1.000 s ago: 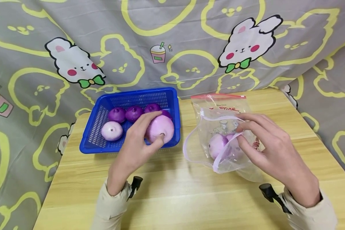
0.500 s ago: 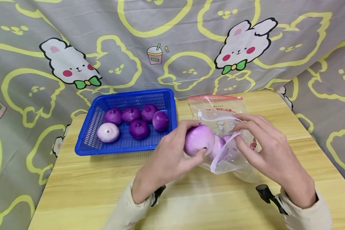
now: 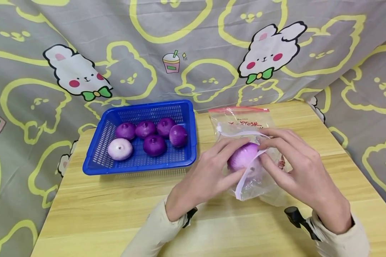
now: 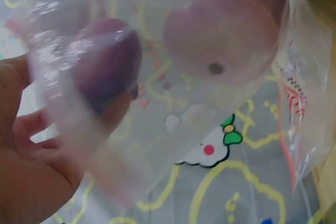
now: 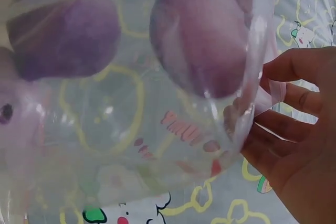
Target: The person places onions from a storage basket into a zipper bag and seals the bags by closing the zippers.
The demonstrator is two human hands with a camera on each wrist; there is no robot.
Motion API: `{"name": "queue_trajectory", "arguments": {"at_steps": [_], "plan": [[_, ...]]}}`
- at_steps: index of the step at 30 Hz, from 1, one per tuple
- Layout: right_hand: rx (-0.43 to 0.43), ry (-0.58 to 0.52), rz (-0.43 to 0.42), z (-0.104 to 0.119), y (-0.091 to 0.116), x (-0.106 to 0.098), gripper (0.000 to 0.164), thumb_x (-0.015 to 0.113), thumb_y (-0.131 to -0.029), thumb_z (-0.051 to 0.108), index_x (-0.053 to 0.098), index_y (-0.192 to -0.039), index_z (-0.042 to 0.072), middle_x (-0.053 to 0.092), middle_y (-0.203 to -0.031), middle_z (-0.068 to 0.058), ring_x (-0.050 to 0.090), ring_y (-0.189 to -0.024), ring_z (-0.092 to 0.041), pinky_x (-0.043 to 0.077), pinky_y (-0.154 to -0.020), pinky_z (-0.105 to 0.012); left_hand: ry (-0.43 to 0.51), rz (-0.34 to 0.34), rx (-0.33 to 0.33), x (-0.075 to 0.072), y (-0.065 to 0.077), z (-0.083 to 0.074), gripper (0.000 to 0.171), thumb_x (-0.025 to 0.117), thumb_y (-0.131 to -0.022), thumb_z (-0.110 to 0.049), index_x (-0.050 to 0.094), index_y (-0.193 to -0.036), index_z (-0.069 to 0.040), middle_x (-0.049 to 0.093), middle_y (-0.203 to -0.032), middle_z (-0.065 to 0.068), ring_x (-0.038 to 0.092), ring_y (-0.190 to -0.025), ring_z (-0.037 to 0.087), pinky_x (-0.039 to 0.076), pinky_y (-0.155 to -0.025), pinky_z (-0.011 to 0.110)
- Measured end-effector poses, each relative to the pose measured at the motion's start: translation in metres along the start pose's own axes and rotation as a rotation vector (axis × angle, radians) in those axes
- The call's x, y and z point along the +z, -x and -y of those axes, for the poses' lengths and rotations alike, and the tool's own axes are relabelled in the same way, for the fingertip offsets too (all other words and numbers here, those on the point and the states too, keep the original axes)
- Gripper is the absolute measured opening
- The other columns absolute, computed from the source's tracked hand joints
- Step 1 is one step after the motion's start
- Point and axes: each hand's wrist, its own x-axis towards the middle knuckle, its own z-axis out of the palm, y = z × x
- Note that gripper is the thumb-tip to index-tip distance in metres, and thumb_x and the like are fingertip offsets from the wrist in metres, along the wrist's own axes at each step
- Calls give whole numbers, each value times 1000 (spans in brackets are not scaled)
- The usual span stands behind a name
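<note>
Head view: on the left of the worktop (image 3: 238, 228), a basket (image 3: 141, 169) holds six onions (image 3: 154, 145). To the right, the left hand (image 3: 209, 171) grips a lilac onion (image 3: 242, 156) at the mouth of a clear bag (image 3: 258, 191), whose edge the right hand (image 3: 300, 169) pinches.

Left wrist view: the left hand curls round the lilac onion; a second onion (image 4: 226, 40) shows through blurred plastic.

Right wrist view: the right hand pinches the rim. If that pinch slips, the mouth could sag and the onion snag on the zip (image 3: 241, 187).
</note>
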Motion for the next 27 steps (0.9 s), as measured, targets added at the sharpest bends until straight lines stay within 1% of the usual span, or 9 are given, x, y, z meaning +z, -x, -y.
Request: {"name": "queue_trajectory", "arguments": {"at_steps": [3, 6, 10, 12, 15, 20, 22, 25, 27], "plan": [[-25, -28, -25, 2, -2, 1, 37, 52, -100, 31, 69, -92, -1, 67, -114, -19, 61, -108, -26, 43, -91, -15, 38, 12, 15, 8, -6, 3, 49, 69, -95, -25, 52, -137, -7, 59, -132, 5, 56, -117, 9, 45, -98, 15], [-32, -39, -43, 4, -2, 1, 36, 52, -100, 29, 69, -91, -2, 67, -113, -20, 61, -108, -25, 42, -96, -16, 38, 72, -16, 16, -11, 7, 45, 67, -96, -28, 51, -133, -7, 62, -125, 4, 59, -107, 8, 48, -92, 16], [-29, -34, -53, 5, -3, -1, 36, 52, -99, 28, 70, -89, -2, 68, -114, -20, 61, -107, -25, 40, -84, -12, -45, 193, -62, 22, -15, 10, 45, 63, -98, -32, 50, -134, -8, 64, -120, 4, 61, -101, 11, 50, -90, 20], [-30, -36, -60, 6, -3, -2, 35, 52, -98, 27, 69, -88, -2, 68, -114, -20, 61, -107, -24, 38, -80, -11, -101, 238, -64, 23, -15, 12, 50, 63, -98, -35, 49, -137, -8, 63, -123, 5, 60, -106, 13, 49, -95, 24], [-33, -42, -81, 7, -5, -4, 31, 53, -95, 22, 68, -85, -3, 69, -112, -21, 62, -104, -24, 38, -79, -11, -154, 263, -48, 22, -15, 15, 63, 67, -94, -41, 45, -144, -10, 58, -134, 7, 57, -118, 18, 43, -107, 31], [-14, -42, -129, 9, -5, -9, 21, 53, -86, 15, 65, -77, -1, 70, -107, -21, 62, -102, -21, 38, -80, -11, -233, 282, -50, 20, -14, 16, 81, 70, -86, -58, 40, -148, -16, 48, -145, 8, 50, -128, 18, 38, -111, 34], [-5, -27, -172, 8, -4, -10, 19, 52, -82, 13, 63, -74, 0, 70, -104, -21, 63, -99, -20, 37, -79, -11, -248, 294, -55, 19, -15, 16, 82, 70, -83, -62, 41, -147, -19, 44, -148, 6, 47, -130, 16, 37, -112, 33], [-6, -3, -282, 6, -2, -8, 17, 52, -78, 12, 60, -68, 0, 71, -97, -21, 63, -90, -24, 37, -80, -12, -243, 301, -51, 20, -16, 15, 84, 68, -81, -67, 41, -147, -23, 37, -153, 4, 40, -136, 14, 30, -116, 34], [-17, 13, -352, 5, -1, -6, 17, 52, -76, 11, 59, -66, -1, 72, -93, -21, 62, -83, -28, 35, -79, -12, -222, 305, -49, 21, -18, 14, 84, 70, -80, -66, 41, -147, -25, 36, -154, 2, 38, -136, 12, 31, -115, 33]]}}
